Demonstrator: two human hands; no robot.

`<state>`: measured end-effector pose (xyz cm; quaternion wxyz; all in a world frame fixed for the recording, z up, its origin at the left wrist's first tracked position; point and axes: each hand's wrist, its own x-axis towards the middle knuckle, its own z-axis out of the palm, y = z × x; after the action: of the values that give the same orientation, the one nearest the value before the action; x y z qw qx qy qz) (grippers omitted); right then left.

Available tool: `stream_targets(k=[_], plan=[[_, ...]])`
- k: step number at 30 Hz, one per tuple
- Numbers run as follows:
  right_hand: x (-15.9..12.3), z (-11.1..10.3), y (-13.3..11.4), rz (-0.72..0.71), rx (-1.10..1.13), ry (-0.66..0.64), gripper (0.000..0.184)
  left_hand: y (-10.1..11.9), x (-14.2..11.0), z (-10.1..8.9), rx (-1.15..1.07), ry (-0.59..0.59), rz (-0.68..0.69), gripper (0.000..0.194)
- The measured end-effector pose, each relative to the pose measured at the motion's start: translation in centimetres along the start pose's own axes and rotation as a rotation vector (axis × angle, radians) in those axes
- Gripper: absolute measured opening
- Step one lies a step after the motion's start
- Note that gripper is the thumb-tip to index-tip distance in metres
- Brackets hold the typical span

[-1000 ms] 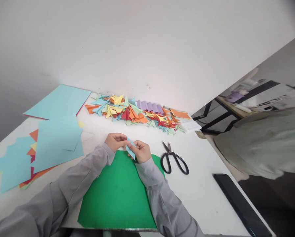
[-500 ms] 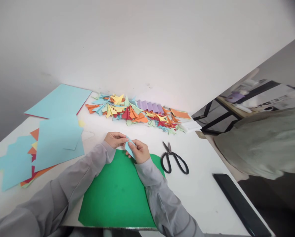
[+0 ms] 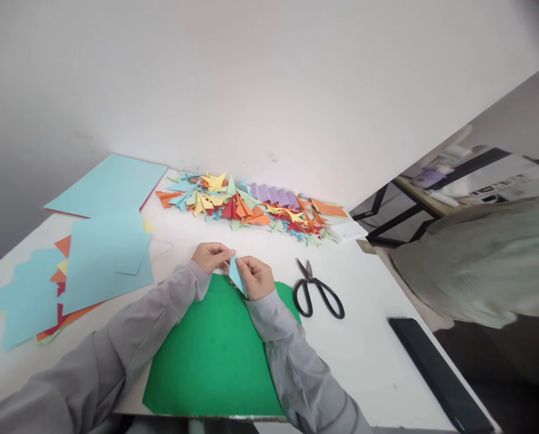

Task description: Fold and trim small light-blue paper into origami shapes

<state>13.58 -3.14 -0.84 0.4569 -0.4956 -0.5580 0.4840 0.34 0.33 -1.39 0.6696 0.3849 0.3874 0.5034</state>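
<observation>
A small folded piece of light blue paper (image 3: 236,278) is held above the far edge of a green sheet (image 3: 215,355). My left hand (image 3: 211,257) pinches its upper end between thumb and fingers. Closed on its right side is my right hand (image 3: 256,277), thumb on top and the other fingers partly hidden behind. Black-handled scissors (image 3: 312,286) lie with blades slightly apart to the right of my right hand. Beyond both hands, along the wall, stretches a pile of small folded paper planes (image 3: 237,208) in several colours.
Light blue sheets (image 3: 109,253) and coloured offcuts (image 3: 64,246) lie at the left, with a larger blue sheet (image 3: 111,184) behind. Purple pleated paper (image 3: 273,194) stands among the planes. A long black object (image 3: 441,371) lies along the right edge. At right is a person's light clothing (image 3: 477,259).
The blue paper has turned a little and now shows a narrower, pointed shape. My fingers have shifted slightly on it; the things on the table stay put.
</observation>
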Motion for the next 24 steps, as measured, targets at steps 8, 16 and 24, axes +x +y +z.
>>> stream_targets(k=[8, 16, 24], plan=[[-0.02, 0.37, 0.13, 0.029, 0.022, -0.046, 0.030, 0.54, 0.17, -0.18, -0.036, 0.010, -0.057, 0.033], [-0.15, 0.19, 0.17, -0.069, -0.041, 0.015, 0.029, 0.56, -0.11, -0.05, 0.071, -0.027, -0.022, 0.034], [-0.21, 0.26, -0.25, 0.042, 0.128, -0.067, 0.029, 0.28, 0.12, -0.12, -0.034, -0.024, 0.007, 0.032]])
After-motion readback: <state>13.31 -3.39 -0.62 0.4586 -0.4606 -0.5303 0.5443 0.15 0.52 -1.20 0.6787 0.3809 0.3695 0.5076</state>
